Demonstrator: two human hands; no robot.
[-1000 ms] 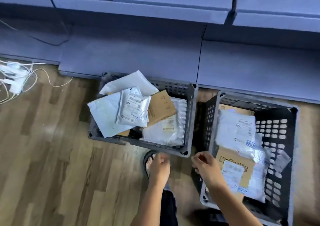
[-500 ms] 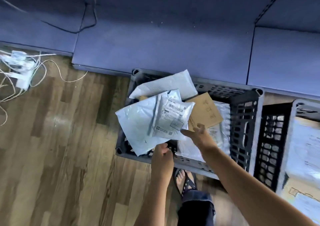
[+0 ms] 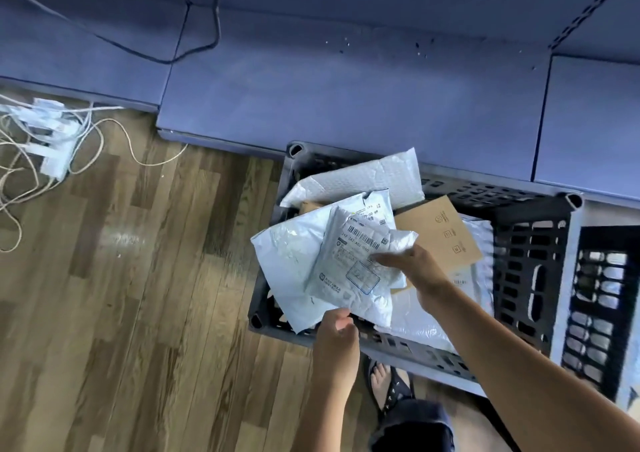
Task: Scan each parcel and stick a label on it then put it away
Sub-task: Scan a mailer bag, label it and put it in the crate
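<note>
Reaching for the small grey mailer (image 3: 349, 264) lying label-up on top of the pile in the dark crate (image 3: 530, 271). Its long axis is running from the crate's near-left corner up toward the far wall, slightly tilted. My right hand (image 3: 412, 268) is sitting on the mailer's right edge, fingers extended flat across the label; whether the thumb is pinching underneath, I cannot tell. My left hand (image 3: 337, 339) is hanging just off the mailer's near edge at the crate's front rim, fingers loosely curled, holding nothing. Right hand is the nearer one, so I'm judging the lift goes from that side. Under the mailer: a bigger white poly bag (image 3: 287, 257), and toward the crate's right wall a brown cardboard envelope (image 3: 440, 240). Beyond the crate's right wall, a second crate (image 3: 599, 313).
</note>
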